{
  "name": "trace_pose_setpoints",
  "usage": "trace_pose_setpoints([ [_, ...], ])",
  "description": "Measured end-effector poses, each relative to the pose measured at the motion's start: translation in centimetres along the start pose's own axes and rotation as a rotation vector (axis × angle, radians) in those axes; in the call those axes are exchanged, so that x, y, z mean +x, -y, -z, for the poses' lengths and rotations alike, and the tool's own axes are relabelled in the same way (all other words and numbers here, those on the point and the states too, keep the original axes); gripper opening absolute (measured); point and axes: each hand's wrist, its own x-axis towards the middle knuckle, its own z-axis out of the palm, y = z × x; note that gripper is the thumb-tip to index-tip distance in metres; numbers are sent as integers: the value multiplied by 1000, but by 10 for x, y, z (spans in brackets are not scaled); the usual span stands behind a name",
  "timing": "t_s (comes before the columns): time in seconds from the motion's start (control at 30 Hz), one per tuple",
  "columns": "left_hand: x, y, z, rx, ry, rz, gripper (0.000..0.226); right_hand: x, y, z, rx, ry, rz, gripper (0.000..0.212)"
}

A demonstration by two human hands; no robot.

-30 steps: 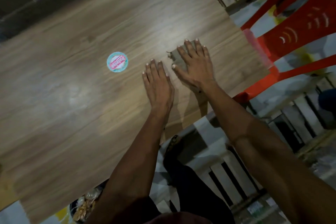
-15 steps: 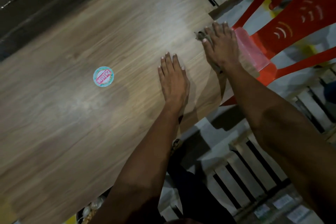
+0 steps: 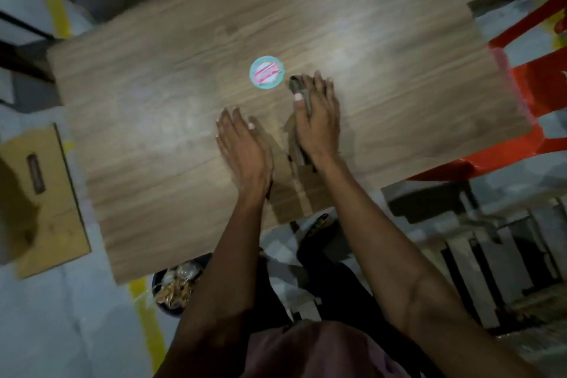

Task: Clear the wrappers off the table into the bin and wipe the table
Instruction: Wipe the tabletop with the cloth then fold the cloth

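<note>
Wiping was under way: the right hand pressed a grey cloth flat on the tabletop, fingers straight and close together. The left hand rested flat beside it, holding nothing. Wrappers seemingly lay in the bin below; a round sticker remained just beside the cloth

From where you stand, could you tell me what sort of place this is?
Probably a simple eatery or canteen, though I can't be sure: a wood-look table with a round branded sticker, a red plastic chair beside it, and a bin of wrappers on the floor.
</note>
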Motion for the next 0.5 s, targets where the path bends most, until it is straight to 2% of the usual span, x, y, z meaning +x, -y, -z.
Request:
trace_pose_setpoints([
  [0.23, 20, 150, 88, -15, -120, 168, 49, -73, 118, -124, 70, 163, 105, 60],
  [0.4, 48, 252, 136, 38, -84, 84, 46, -112, 181, -208, -14, 287, 115, 59],
  [0.5, 66, 298, 155, 19, -107, 23, 50, -130, 208, -256, -116, 302, 132, 61],
])
